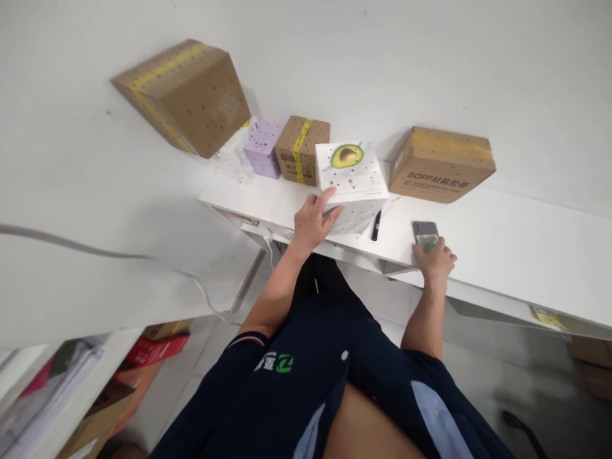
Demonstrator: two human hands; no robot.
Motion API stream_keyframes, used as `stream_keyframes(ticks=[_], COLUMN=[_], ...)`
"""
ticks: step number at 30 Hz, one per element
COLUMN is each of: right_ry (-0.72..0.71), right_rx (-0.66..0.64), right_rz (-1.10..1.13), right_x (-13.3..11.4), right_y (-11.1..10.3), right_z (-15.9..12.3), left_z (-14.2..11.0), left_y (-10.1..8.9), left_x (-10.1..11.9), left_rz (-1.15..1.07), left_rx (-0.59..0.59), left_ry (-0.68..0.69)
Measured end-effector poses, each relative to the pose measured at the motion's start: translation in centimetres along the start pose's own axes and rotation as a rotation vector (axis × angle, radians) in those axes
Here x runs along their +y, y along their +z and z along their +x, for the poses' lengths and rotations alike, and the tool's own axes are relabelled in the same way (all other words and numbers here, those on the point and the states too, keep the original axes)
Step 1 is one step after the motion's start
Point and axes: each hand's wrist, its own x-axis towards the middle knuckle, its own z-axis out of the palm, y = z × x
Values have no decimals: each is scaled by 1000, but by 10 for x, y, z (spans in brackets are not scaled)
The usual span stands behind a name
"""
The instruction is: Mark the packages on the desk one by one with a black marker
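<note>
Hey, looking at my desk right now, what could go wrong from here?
Two possible risks. The black pen lies right beside the white avocado box, close to the front edge of the desk; if your left hand shifts that box sideways, it might knock the pen off. Your right hand is on the phone, also near the front edge, so a careless pull could drop it.

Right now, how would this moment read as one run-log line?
left hand: touching avocado-print box | right hand: holding smartphone | BOPP-labelled carton: on white desk
</note>
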Motion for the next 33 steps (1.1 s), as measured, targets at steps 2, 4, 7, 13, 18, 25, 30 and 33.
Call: stream_keyframes(ticks=[2,4,7,13,18,25,30,33], right_ry=[10,9,-28,-83,-73,-159,-142,-104], right_rx=[3,3,-2,-45,-194,-569,-800,-967], right_rz=[-12,-25,-35,229,993,1712,1848,1848], right_x=[-6,-10,-13,-6,-10,-58,-84,-94], right_y=[-2,-4,-8,-4,-7,-39,-53,-49], right_z=[-2,-7,-19,-41,-51,-77,-98,-114], left_z=[0,0,0,1,2,3,3,2], left_y=[0,0,0,0,0,0,-1,-1], left_x=[0,1,1,0,-1,-1,-1,0], left_rz=[2,9,11,5,-11,-9,-24,-20], left_rx=[2,4,16,24,33,29,26,15], left_ry=[3,2,6,10,8,11,8,7])
